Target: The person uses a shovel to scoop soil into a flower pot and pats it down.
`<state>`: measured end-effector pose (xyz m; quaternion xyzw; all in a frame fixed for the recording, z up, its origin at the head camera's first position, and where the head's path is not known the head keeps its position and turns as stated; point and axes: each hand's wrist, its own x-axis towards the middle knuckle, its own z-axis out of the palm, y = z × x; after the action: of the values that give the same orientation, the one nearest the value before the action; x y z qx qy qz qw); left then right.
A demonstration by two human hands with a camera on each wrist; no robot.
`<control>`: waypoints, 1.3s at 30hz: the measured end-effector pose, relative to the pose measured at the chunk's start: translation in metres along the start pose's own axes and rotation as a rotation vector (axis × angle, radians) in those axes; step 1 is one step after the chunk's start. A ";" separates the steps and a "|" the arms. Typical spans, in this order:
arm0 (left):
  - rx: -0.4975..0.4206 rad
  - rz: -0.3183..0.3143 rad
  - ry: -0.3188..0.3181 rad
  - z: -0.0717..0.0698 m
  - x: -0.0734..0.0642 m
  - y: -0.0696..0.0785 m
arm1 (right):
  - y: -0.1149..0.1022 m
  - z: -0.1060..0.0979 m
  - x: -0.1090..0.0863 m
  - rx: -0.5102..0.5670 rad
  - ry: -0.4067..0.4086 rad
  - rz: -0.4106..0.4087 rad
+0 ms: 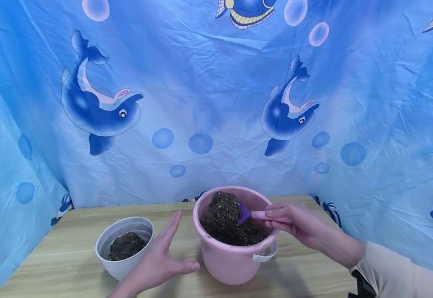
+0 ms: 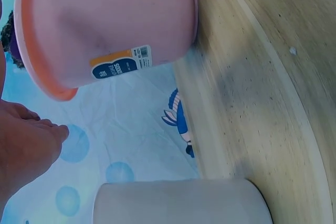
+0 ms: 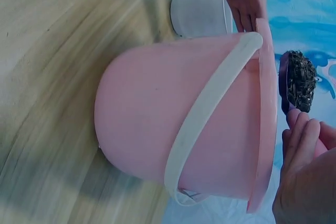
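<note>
My right hand grips the pink handle of a small purple trowel. Its blade carries a heaped mound of dark soil over the pink bucket; in the right wrist view the loaded trowel shows beyond the bucket's rim. More soil lies inside the bucket. Between bucket and pot, my left hand is held with its thumb and fingers spread apart, holding nothing. The white pot, with some soil in it, stands left of that hand, which partly covers its right side.
Both containers stand on a wood-grain table. A pale handle hangs down the bucket's right side. Behind the table hangs a blue cloth printed with dolphins and bubbles, and it also covers both sides.
</note>
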<state>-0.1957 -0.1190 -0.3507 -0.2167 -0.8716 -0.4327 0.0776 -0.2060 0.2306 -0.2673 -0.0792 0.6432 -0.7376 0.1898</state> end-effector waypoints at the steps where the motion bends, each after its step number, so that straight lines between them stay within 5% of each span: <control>1: 0.002 0.008 0.007 -0.001 -0.001 -0.001 | 0.000 0.000 0.000 -0.008 -0.002 -0.003; 11: 0.081 0.057 0.057 -0.016 -0.007 -0.005 | -0.002 -0.001 0.005 -0.023 0.061 -0.019; 19: 0.132 0.063 0.067 -0.029 -0.013 -0.008 | -0.003 0.003 0.012 -0.061 0.028 -0.013; 26: 0.157 0.033 0.057 -0.039 -0.017 -0.013 | -0.007 0.013 0.017 -0.049 0.122 -0.001; 39: 0.156 0.059 0.100 -0.056 -0.027 -0.027 | -0.017 0.039 0.038 -0.051 0.094 0.046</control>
<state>-0.1868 -0.1860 -0.3441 -0.2136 -0.8909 -0.3715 0.1502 -0.2299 0.1815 -0.2494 -0.0345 0.6716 -0.7192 0.1745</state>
